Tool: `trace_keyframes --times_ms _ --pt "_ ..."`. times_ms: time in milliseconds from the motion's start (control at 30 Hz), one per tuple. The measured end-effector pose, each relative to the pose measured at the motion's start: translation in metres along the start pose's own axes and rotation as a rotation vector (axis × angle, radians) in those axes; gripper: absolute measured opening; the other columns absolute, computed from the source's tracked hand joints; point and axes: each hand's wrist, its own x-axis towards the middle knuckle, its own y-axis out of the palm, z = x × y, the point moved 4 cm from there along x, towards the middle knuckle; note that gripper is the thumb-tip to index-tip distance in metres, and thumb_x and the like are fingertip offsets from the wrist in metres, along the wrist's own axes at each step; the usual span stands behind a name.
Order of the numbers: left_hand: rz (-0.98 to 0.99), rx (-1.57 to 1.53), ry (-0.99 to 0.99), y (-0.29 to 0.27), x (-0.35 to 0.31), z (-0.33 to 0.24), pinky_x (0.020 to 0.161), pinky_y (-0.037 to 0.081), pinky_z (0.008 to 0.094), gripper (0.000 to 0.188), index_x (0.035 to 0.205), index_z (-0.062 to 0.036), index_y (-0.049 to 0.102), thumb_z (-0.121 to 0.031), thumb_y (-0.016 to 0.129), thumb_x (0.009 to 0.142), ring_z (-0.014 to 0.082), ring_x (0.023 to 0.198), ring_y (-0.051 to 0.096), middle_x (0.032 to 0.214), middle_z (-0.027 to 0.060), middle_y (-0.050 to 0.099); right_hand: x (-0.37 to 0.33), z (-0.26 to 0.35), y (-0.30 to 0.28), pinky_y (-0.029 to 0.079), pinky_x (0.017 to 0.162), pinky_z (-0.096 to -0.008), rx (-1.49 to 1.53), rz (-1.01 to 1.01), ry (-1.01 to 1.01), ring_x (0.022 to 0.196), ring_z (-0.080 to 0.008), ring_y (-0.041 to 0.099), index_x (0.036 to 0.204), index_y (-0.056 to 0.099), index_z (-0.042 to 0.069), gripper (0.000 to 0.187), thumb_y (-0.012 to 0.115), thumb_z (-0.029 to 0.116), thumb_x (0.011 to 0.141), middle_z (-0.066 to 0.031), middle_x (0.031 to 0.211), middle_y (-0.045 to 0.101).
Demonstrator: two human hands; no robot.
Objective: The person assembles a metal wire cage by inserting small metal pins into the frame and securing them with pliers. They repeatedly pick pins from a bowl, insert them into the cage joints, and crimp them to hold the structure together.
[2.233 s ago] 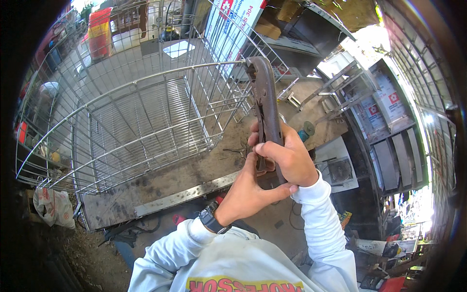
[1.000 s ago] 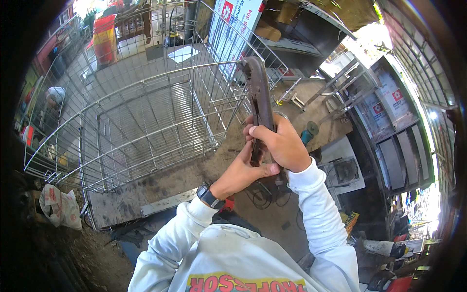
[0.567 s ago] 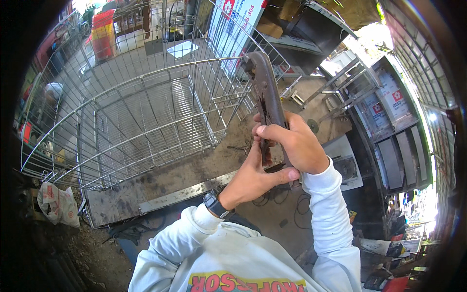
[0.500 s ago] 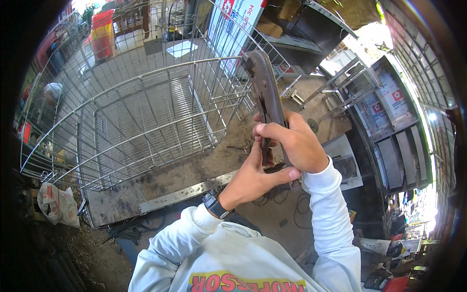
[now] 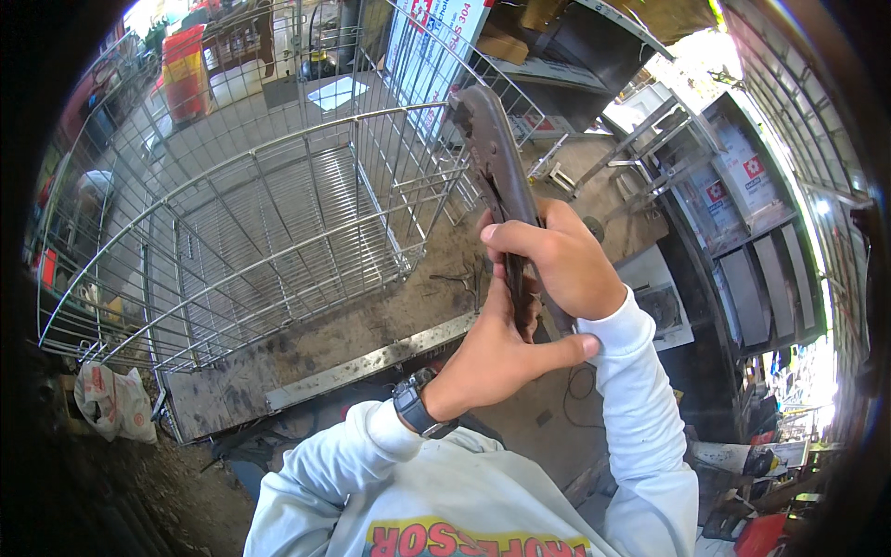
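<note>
We are gripping the brown metal tool (image 5: 498, 153) over the near edge of the table (image 5: 223, 395), our right hand (image 5: 571, 265) clamped on its body, our left hand (image 5: 492, 357) around the lower handle. Its long axis is running away and slightly leftward, the right hand nearer its head, which is overlapping the rim of the wire basket (image 5: 306, 134); we cannot tell if they are touching. The basket is standing on the table, a ribbed panel (image 5: 343, 200) showing through.

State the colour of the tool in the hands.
The tool is dark brown; head view.
</note>
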Motion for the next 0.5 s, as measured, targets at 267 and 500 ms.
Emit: trace_keyframes --times_ms 267,500 --pt "-0.105 -0.189 -0.001 -0.001 -0.003 0.003 0.087 0.055 0.0308 0.082 0.144 0.0085 0.03 0.005 0.075 0.076 0.0155 0.108 0.061 0.125 0.0106 0.055 0.005 -0.016 0.008 0.052 0.062 -0.0294 -0.084 -0.006 -0.109 0.071 -0.0129 0.066 0.1 0.071 0.0 0.022 0.068 0.018 0.088 -0.0065 0.086 0.065" --pt "-0.143 -0.165 0.017 -0.003 -0.002 0.008 0.083 0.056 0.0299 0.074 0.14 0.01 0.035 0.008 0.071 0.075 0.0156 0.105 0.065 0.123 0.0115 0.059 0.012 -0.017 0.012 0.053 0.066 -0.0364 -0.305 -0.099 -0.359 0.069 -0.0226 0.066 0.092 0.069 -0.005 0.024 0.065 0.018 0.086 -0.0164 0.077 0.066"
